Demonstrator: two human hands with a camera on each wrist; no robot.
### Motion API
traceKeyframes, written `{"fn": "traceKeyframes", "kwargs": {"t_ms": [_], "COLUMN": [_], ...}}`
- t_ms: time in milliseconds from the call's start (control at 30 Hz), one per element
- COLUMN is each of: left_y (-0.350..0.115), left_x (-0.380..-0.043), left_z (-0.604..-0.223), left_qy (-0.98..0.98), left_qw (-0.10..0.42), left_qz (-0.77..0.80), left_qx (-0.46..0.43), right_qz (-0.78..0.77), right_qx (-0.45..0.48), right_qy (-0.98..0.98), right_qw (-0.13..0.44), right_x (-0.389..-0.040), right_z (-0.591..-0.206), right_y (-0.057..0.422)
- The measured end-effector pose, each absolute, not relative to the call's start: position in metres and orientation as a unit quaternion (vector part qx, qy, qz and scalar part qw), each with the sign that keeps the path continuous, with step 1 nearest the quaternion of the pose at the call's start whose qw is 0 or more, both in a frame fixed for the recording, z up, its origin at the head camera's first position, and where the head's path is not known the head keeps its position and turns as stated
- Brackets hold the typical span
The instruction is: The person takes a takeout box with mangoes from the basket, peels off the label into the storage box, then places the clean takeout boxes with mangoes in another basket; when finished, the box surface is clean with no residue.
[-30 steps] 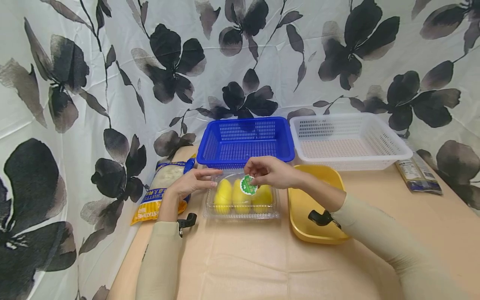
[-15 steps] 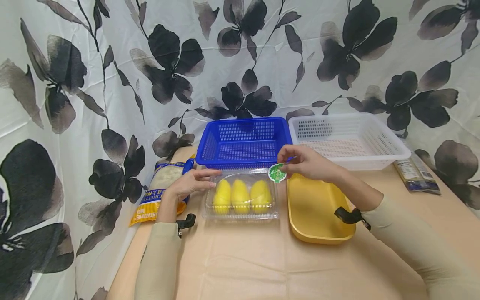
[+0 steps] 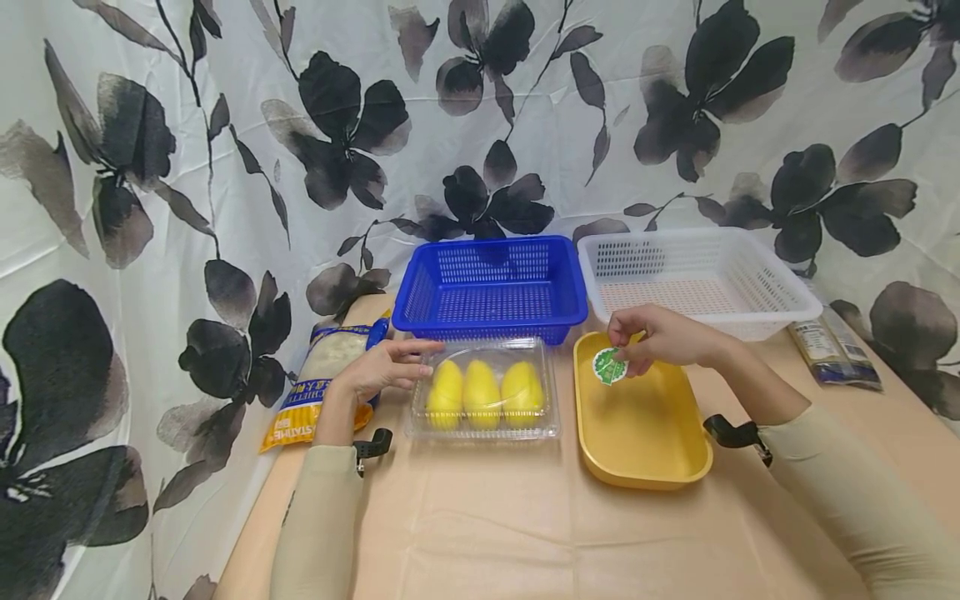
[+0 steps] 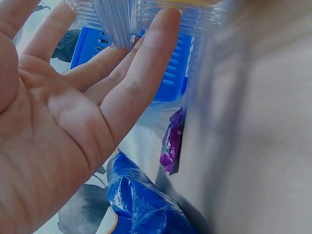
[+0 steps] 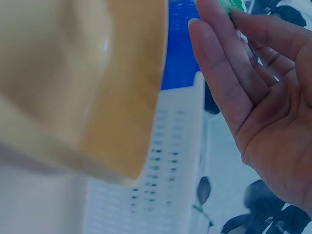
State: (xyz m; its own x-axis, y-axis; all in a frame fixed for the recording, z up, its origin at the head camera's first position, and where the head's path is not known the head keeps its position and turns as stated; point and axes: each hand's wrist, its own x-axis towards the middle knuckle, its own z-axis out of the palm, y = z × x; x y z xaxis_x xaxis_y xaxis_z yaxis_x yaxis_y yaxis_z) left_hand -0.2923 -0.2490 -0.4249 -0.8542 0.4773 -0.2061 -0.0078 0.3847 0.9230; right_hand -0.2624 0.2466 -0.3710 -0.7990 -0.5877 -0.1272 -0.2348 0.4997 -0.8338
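Note:
My left hand [image 3: 381,367] rests its fingers against the left side of a clear plastic clamshell box [image 3: 552,404]. Several of them look fairly straight in the left wrist view, where the palm [image 4: 58,117] shows and the fingertips meet the ribbed plastic. Inside the lidded box lie three yellow, mango-shaped fruits [image 3: 482,392] in a row. Between thumb and fingers, my right hand [image 3: 667,335] pinches a round green-and-white sticker [image 3: 608,367]. It hovers over the back part of a yellow tray [image 3: 645,446]. Only the sticker's edge peeks out in the right wrist view.
Behind the box stands a blue basket [image 3: 491,325], with a white basket [image 3: 697,320] to its right. A pasta bag [image 3: 303,408] lies left, partly behind my left arm. A dark-and-clear packet [image 3: 840,346] lies far right. The left wrist view shows a small purple wrapped candy [image 4: 170,141].
My right hand has carried the sticker rightward, from over the fruit box to above the yellow tray. The left hand and the box have stayed in place.

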Motion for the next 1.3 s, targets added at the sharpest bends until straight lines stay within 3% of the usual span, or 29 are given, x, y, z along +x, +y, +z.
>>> {"fn": "traceKeyframes", "kwargs": {"t_ms": [833, 1300], "left_y": [-0.249, -0.249], "left_x": [-0.292, -0.293], "left_z": [-0.424, -0.425], "left_qy": [0.796, 0.799], "left_qw": [0.226, 0.225], "left_qz": [0.542, 0.538], "left_qx": [0.148, 0.146], "right_qz": [-0.409, -0.355], "right_qx": [-0.227, -0.266], "right_qy": [0.860, 0.864], "right_qw": [0.203, 0.237], "right_x": [-0.276, -0.272], "right_z": [-0.400, -0.408], "right_y": [0.266, 0.259]}}
